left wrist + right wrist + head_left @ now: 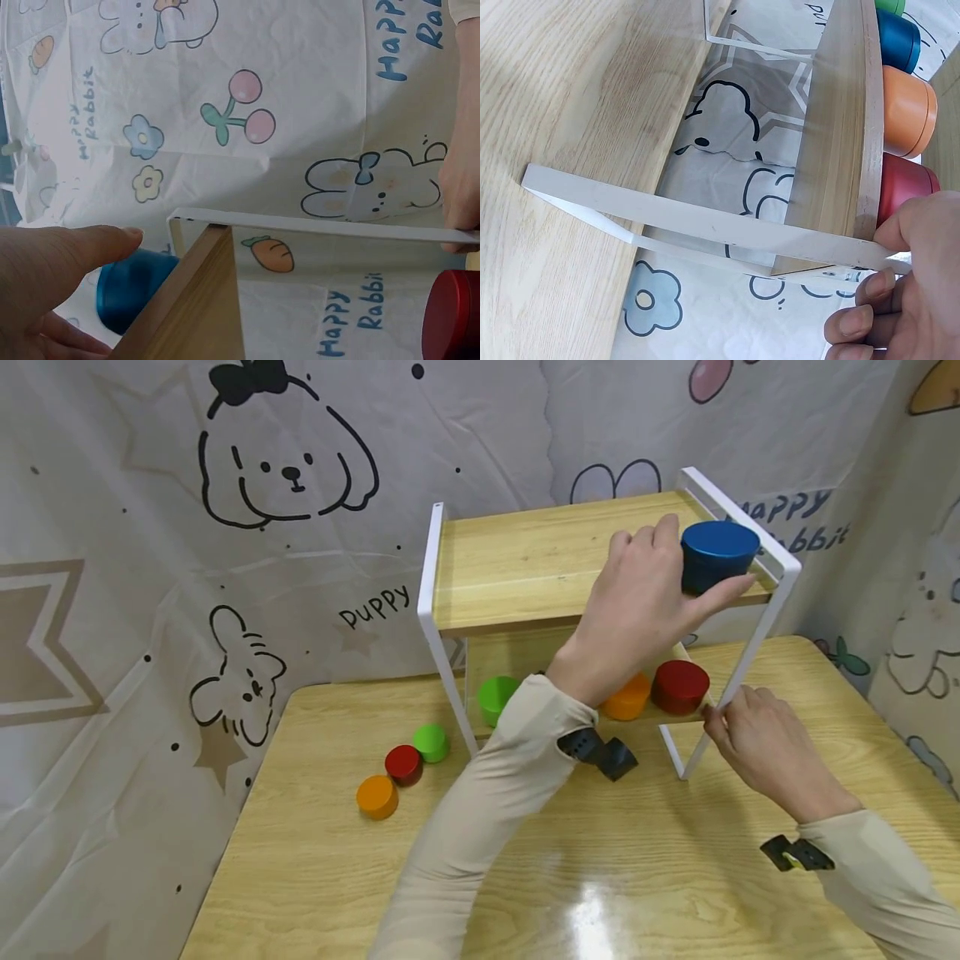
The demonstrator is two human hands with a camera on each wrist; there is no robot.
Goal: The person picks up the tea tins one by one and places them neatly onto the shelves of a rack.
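Observation:
At the right end of the upper shelf (525, 560), my left hand (641, 589) grips a blue round tin (720, 547) between thumb and fingers. In the left wrist view, the same blue tin (131, 289) shows beside the shelf's edge, under the thumb. My right hand (772, 743) holds the white metal leg (738, 672) at the rack's right front, level with the lower shelf. The right wrist view shows the thumb of the right hand (922, 255) on that white frame (727, 225), next to a red tin (907, 187).
On the lower shelf are a green tin (497, 697), a blue tin (898, 39), an orange tin (628, 697) and the red tin. Left of the rack, smaller green (431, 743), red (403, 765) and orange tins (377, 797) stand on the wooden table (315, 877). A printed cloth hangs behind.

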